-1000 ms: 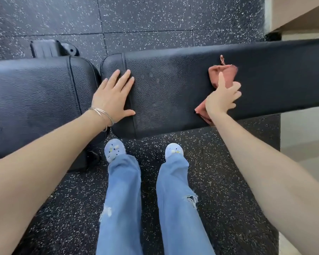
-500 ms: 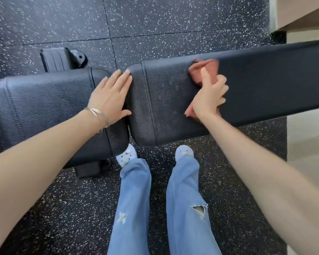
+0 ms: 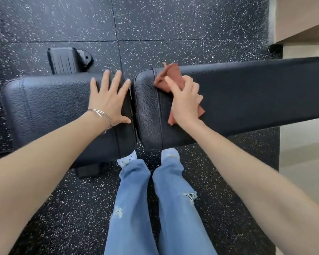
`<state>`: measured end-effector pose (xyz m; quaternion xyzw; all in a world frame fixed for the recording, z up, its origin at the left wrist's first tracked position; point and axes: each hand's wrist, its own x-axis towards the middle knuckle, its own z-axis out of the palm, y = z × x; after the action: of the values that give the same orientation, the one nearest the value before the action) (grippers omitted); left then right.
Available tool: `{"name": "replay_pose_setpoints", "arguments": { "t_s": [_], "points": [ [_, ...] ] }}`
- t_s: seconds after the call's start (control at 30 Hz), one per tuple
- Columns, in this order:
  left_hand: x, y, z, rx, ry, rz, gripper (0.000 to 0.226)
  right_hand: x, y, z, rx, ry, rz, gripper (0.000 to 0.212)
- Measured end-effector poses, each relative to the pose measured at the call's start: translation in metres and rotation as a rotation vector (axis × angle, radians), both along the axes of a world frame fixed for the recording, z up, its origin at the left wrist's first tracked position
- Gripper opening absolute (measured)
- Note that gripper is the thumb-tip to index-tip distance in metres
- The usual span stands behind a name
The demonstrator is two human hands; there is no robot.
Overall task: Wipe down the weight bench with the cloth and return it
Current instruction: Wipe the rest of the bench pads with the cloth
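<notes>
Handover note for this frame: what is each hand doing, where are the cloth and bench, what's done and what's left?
Left hand: open, flat on the seat pad, bracing.
Right hand: grip shut on the reddish cloth, pressed on the long back pad near its seam end.
Done: cannot tell how much is already wiped.
Left: finish the bench, including the seat pad, then return the cloth.

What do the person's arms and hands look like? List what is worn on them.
Both forearms are bare, with no sleeves and no gloves. The left hand has thin silver bangles looped around its wrist. The right hand and its wrist carry nothing visible.
</notes>
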<state>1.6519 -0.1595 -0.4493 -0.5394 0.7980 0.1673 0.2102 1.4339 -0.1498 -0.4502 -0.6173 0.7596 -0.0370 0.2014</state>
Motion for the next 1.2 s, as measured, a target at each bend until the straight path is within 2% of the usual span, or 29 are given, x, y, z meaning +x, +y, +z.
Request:
{"name": "replay_pose_setpoints", "arguments": {
  "t_s": [0.07, 0.13, 0.2, 0.3, 0.43, 0.5, 0.57, 0.63, 0.7, 0.77, 0.93, 1.07, 1.2],
  "points": [
    [0.011, 0.0, 0.002, 0.045, -0.029, 0.074, 0.129, -0.035, -0.024, 0.004, -0.02, -0.019, -0.264, 0.039],
    [0.014, 0.0, 0.003, 0.067, -0.046, 0.086, 0.132, -0.061, -0.046, 0.003, 0.064, 0.109, -0.527, 0.042],
    [0.01, -0.003, 0.003, 0.086, -0.059, 0.097, 0.134, -0.059, -0.059, -0.001, 0.141, 0.194, -0.602, 0.048],
    [0.0, -0.01, 0.007, 0.144, -0.092, 0.108, 0.137, -0.014, -0.059, -0.006, 0.137, 0.178, -0.487, 0.041],
    [-0.002, -0.012, 0.009, 0.16, -0.132, 0.095, 0.137, 0.041, -0.04, -0.006, 0.099, 0.167, -0.101, 0.06],
    [0.0, -0.012, 0.01, 0.156, -0.116, 0.098, 0.137, 0.034, -0.045, -0.003, 0.116, 0.134, 0.044, 0.066],
    [0.001, -0.01, 0.009, 0.141, -0.102, 0.105, 0.137, 0.006, -0.054, -0.001, 0.109, 0.121, 0.132, 0.058],
    [0.004, -0.007, 0.007, 0.114, -0.097, 0.105, 0.136, -0.033, -0.065, -0.002, 0.105, 0.145, -0.032, 0.05],
    [0.005, -0.005, 0.006, 0.099, -0.088, 0.101, 0.136, -0.062, -0.076, 0.0, 0.157, 0.223, -0.373, 0.049],
    [0.005, -0.004, 0.006, 0.096, -0.086, 0.099, 0.137, -0.064, -0.081, 0.003, 0.191, 0.283, -0.496, 0.045],
    [0.003, -0.005, 0.004, 0.113, -0.108, 0.122, 0.14, 0.019, -0.067, -0.005, 0.12, 0.054, -0.122, 0.037],
    [0.001, -0.006, 0.005, 0.137, -0.119, 0.134, 0.141, 0.067, -0.046, -0.001, 0.059, 0.12, 0.221, 0.041],
    [-0.001, -0.007, 0.006, 0.143, -0.135, 0.134, 0.142, 0.055, 0.001, 0.011, -0.034, 0.155, 0.53, 0.04]
  ]
}}
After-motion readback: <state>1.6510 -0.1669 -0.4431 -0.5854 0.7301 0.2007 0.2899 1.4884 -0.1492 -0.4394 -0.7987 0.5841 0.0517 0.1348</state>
